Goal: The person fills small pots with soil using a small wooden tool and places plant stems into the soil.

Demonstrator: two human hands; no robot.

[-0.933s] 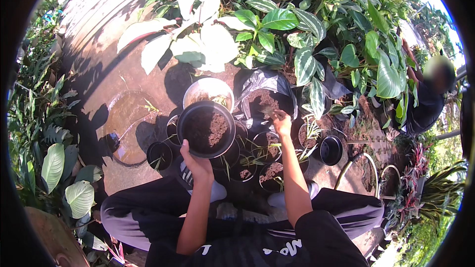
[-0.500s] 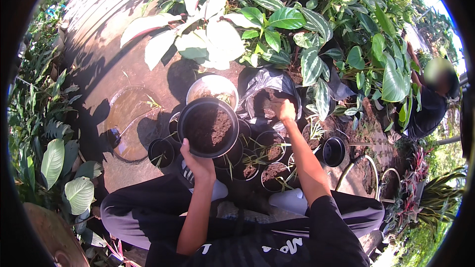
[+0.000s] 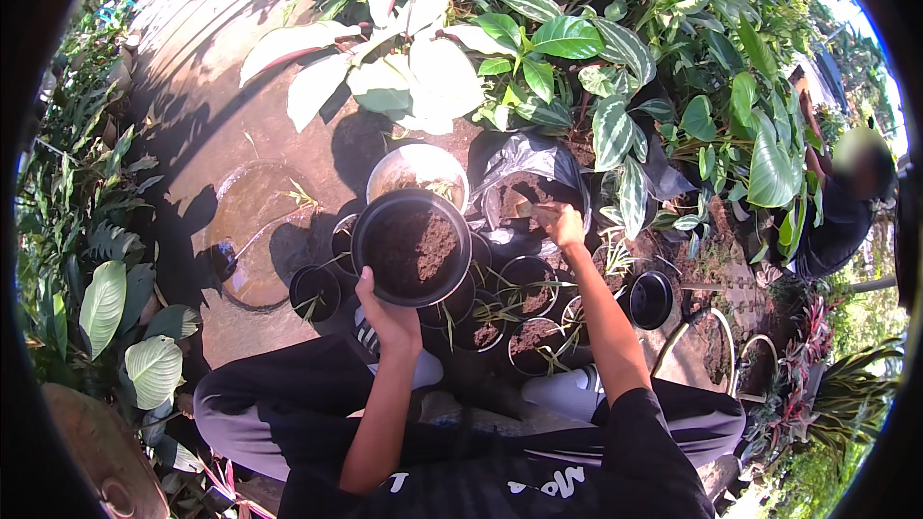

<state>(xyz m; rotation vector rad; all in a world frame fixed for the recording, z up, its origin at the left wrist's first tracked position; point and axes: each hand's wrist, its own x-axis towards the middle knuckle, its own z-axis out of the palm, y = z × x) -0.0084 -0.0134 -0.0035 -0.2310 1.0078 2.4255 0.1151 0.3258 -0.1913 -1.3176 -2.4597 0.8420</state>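
My left hand grips a round black plant pot from its near left side. Dark soil partly fills that pot, heaped toward its right. To the right, my right hand is closed at the mouth of a black plastic bag that holds more dark soil. Something small seems to stick out from its fingers toward the soil, too unclear to name. Behind the held pot stands a white tub with some plant bits inside, its near part hidden by the pot.
Several small black pots with soil and thin seedlings crowd in front of my crossed legs. An unfilled black pot stands to their right. Leafy plants border the far side. A person in dark clothes is at the far right.
More soil now shows in the held pot. My right hand has drawn slightly back toward me from inside the bag, and the view has shifted a little.
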